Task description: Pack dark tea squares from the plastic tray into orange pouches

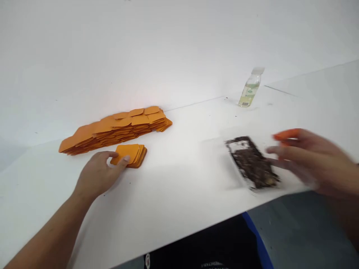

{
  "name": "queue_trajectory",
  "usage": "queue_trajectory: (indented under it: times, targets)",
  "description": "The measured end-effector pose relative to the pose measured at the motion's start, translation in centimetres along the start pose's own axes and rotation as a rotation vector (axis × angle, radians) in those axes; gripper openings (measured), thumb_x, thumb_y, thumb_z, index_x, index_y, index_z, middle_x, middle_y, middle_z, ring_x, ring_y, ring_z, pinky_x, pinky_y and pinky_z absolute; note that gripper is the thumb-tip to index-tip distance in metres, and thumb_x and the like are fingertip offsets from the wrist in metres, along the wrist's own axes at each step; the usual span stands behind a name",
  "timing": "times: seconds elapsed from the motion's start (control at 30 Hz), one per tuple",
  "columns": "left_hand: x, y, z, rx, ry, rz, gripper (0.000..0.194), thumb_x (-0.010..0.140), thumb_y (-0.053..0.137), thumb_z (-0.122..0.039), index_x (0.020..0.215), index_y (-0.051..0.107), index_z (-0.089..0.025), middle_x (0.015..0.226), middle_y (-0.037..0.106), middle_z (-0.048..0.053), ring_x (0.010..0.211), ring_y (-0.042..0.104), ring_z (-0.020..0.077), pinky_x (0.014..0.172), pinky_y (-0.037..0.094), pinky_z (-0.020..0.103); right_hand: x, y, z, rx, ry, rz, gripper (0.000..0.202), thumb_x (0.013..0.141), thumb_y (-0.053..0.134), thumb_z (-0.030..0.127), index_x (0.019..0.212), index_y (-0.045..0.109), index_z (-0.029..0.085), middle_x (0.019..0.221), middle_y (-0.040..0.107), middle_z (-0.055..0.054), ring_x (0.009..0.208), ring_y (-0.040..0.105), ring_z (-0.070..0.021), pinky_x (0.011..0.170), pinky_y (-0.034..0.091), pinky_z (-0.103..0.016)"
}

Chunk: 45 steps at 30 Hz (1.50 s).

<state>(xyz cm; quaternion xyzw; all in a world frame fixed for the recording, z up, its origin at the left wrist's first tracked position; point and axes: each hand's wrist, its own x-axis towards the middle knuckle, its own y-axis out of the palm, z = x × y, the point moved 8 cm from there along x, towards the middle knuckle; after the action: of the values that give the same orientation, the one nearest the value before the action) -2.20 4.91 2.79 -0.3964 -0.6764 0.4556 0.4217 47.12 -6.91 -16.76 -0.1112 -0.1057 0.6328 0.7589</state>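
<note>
The left hand (pixel 101 171) holds a small stack of flat orange rounded squares (pixel 131 152), left on the white worktop (pixel 174 186); I cannot tell the grip of the blurred right hand (pixel 311 155).

Orange colours the long stack (pixel 117 129) at far left and the small stack (pixel 126 153) by your left hand (pixel 98 172), and shows at the blurred fingertips (pixel 290 134) of your right hand (pixel 311 158). Dark brown matter (pixel 254 168) mottles the pale tray (pixel 237 170) at right; the far bottle (pixel 249 90) wears white, green and yellow. Your white table (pixel 174 190) carries dark flecks (pixel 236 116), your black top (pixel 224 239) pale lettering (pixel 213 265).
</note>
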Motion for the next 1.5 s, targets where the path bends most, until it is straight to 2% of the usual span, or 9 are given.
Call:
queue_trajectory:
  times: [0.1,0.2,0.5,0.73,0.9,1.03,1.17,1.3,1.5]
  targets:
    - [0.3,0.8,-0.9,-0.006,0.044,-0.025,0.059,0.085,0.047,-0.078,0.091,0.063,-0.021,0.103,0.073,0.009,0.117,0.07,0.0443,0.087,0.056,0.057,9.9,3.8,11.5,-0.034,-0.026,0.019,0.036,0.068,0.072,0.028,0.104,0.065,0.027,0.071,0.06,0.004,0.062,0.055,-0.0193,0.055,0.043,-0.031]
    - [0.5,1.2,-1.5,0.054,0.055,-0.009,0.06,0.084,0.041,-0.081,0.08,0.056,-0.023,0.09,0.068,0.005,0.117,0.069,0.0452,0.076,0.05,0.054,14.9,6.0,16.7,-0.074,-0.056,0.029,0.034,0.067,0.07,0.027,0.101,0.064,0.026,0.067,0.058,0.006,0.059,0.054,-0.0175,0.055,0.041,-0.03]
    - [-0.2,2.1,-1.6,0.009,0.019,0.226,0.057,0.09,0.049,-0.071,0.108,0.065,-0.02,0.132,0.071,0.019,0.117,0.069,0.0423,0.087,0.057,0.052,17.6,9.0,18.5,-0.181,-0.058,0.081,0.025,0.083,0.065,0.038,0.103,0.064,0.023,0.065,0.066,0.005,0.062,0.061,-0.0198,0.059,0.042,-0.032]
    - [-0.8,1.8,-1.6,-0.04,0.029,0.29,0.047,0.095,0.048,-0.064,0.108,0.07,-0.024,0.12,0.078,0.014,0.107,0.072,0.0378,0.081,0.055,0.048,18.0,4.8,20.3,-0.198,-0.147,-0.107,0.044,0.092,0.064,0.057,0.119,0.059,0.022,0.083,0.072,-0.001,0.075,0.064,-0.0226,0.07,0.045,-0.037]
    - [0.0,-0.4,-1.7,-0.022,0.133,0.139,0.04,0.1,0.037,-0.055,0.088,0.065,-0.029,0.074,0.074,0.001,0.068,0.071,0.0255,0.062,0.049,0.039,17.4,2.9,23.0,-0.117,-0.266,-0.158,0.037,0.096,0.063,0.055,0.117,0.063,0.025,0.096,0.073,-0.004,0.088,0.069,-0.0244,0.075,0.05,-0.04]
    - [-0.5,-5.8,-2.1,0.087,0.032,-0.212,0.039,0.102,0.031,-0.053,0.081,0.053,-0.029,0.068,0.066,0.0,0.067,0.068,0.0273,0.061,0.046,0.04,15.8,3.3,25.7,-0.069,-0.399,-0.179,0.029,0.094,0.067,0.047,0.112,0.065,0.024,0.095,0.072,-0.005,0.094,0.07,-0.0258,0.079,0.054,-0.041]
    - [-3.9,-8.9,-6.8,-0.147,0.046,-0.322,0.04,0.102,0.032,-0.059,0.089,0.056,-0.029,0.07,0.066,0.0,0.072,0.068,0.0259,0.065,0.049,0.04,13.4,7.8,27.7,0.063,-0.475,0.208,0.031,0.094,0.07,0.041,0.12,0.066,0.024,0.113,0.074,-0.008,0.103,0.07,-0.0239,0.083,0.059,-0.038]
    - [-6.7,-6.3,-11.6,-0.502,0.133,-0.123,0.039,0.1,0.043,-0.057,0.079,0.057,-0.027,0.07,0.068,-0.001,0.063,0.061,0.021,0.06,0.051,0.034,10.3,12.3,27.3,0.23,-0.294,0.677,0.024,0.097,0.064,0.046,0.101,0.067,0.022,0.093,0.073,-0.004,0.081,0.068,-0.019,0.071,0.058,-0.034]
    - [-6.6,-0.1,-11.9,-0.723,0.222,0.351,0.045,0.094,0.049,-0.071,0.085,0.067,-0.031,0.078,0.071,0.0,0.081,0.067,0.0256,0.071,0.057,0.034,10.0,12.2,26.6,0.029,-0.266,0.78,0.03,0.086,0.075,0.044,0.076,0.056,0.023,0.073,0.057,0.003,0.066,0.054,-0.0135,0.052,0.044,-0.023]
